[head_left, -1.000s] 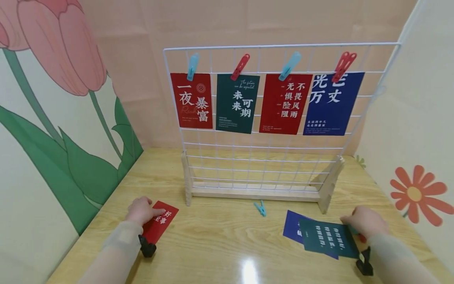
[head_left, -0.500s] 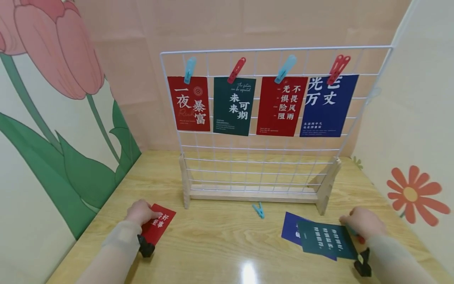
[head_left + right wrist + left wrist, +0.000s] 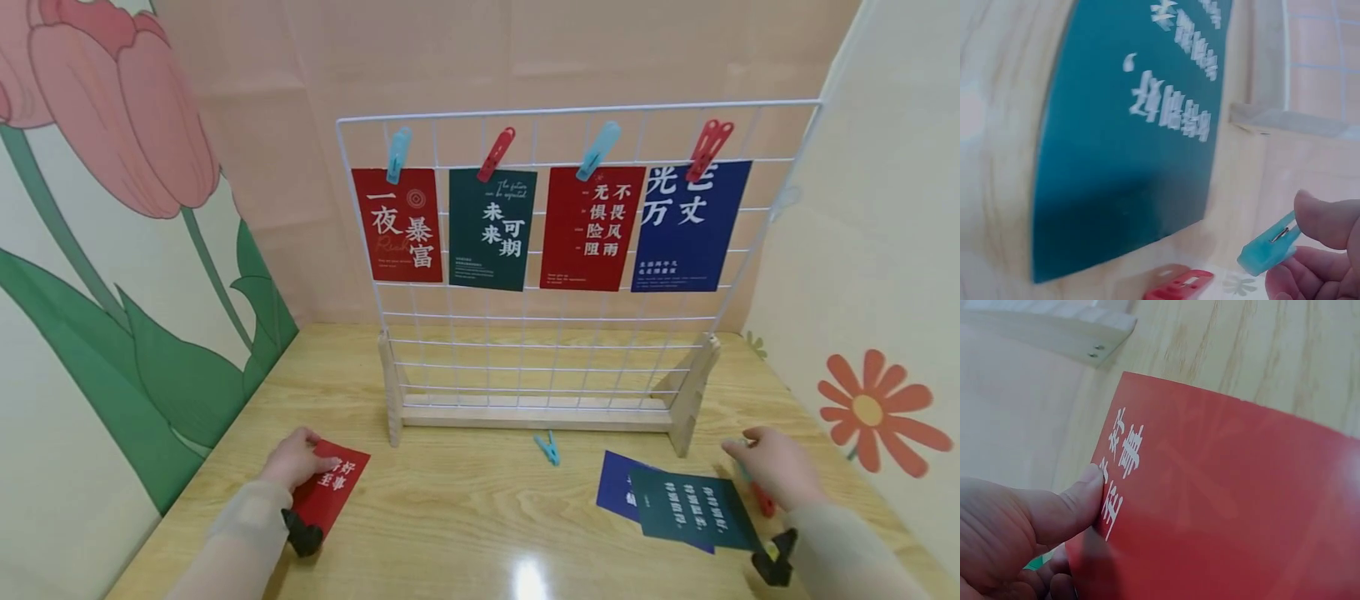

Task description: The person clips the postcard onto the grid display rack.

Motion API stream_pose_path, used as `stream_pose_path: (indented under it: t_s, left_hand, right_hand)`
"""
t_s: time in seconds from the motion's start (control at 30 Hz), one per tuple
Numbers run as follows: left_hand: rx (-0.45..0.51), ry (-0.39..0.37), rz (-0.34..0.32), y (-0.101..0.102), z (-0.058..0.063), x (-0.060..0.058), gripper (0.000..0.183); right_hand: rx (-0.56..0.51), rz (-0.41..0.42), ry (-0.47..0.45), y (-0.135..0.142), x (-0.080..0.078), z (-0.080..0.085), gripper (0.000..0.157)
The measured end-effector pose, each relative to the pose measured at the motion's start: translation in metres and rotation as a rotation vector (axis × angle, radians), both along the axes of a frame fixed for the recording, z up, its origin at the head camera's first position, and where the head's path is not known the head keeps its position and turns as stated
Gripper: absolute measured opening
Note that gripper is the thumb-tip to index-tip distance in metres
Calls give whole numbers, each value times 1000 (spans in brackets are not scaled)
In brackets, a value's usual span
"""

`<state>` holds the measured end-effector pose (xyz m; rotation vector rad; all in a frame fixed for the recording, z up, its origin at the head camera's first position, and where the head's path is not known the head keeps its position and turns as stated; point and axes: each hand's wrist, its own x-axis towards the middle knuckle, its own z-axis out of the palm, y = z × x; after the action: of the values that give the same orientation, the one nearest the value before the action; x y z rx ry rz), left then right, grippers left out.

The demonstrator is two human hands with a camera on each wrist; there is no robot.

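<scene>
My left hand pinches a red card with white lettering by one edge, at the left of the table. In the left wrist view the thumb lies on the printed face and the other fingers are behind the card. On the right side, my right hand holds a light blue clothespin between thumb and fingers, its closed tip pointing away from the hand. Below that hand a red clothespin lies on the table, beside a dark green card that overlaps a blue card.
A white wire grid rack on wooden feet stands at the back. Several cards hang on it from clothespins, among them a red card and a blue card. Another light blue clothespin lies in front of the rack.
My right hand has risen slightly from beside the green card with the light blue clothespin, and more of the red clothespin shows. My left hand has shifted slightly, still holding the red card.
</scene>
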<state>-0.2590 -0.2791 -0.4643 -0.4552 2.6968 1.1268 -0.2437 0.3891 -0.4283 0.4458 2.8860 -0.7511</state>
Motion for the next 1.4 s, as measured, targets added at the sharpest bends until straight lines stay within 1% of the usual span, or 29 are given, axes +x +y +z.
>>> stream_pose_path:
  t_s: [0.1,0.27,0.37,0.47,0.53,0.73,0.9,1.0,1.13,1.23,1.33,1.4]
  left_hand:
    - [18,10,-13,-4,-1,2,60]
    - [28,12,-41,-11,-2,5,57]
    - [37,9,-39,-14,-1,7,53]
    - [53,15,-20,-15,1,10,50]
    - [51,28,-13,-16,2,11,46]
    - [42,69,-15,-25,3,14,32]
    - [127,87,-9,-31,5,16,32]
    - [215,100,-6,-30,9,17,33]
    - [309,117,-6,-25,16,19,36]
    - [349,120,-9,-20,21,21,41]
    - [381,124,-16,-14,24,22,43]
    - [404,131,-14,-10,26,23,40]
  right_hand:
    - [-7,8,14,0,2,4,81]
    - [-49,-9,15,-3,6,11,85]
    - [-61,-18,33,-6,9,14,86]
    - [-73,-24,50,-8,11,17,87]
    - [-83,-34,60,-10,12,20,87]
    - [-158,-48,60,-13,17,25,90]
    - [-210,-40,83,-17,21,28,90]
    - [-227,-15,81,-21,23,32,94]
    - [-242,20,54,-30,26,39,100]
    - [-257,38,43,-39,27,44,102]
    - [-277,57,52,-49,29,48,101]
    - [-288,69,72,-56,30,50,99]
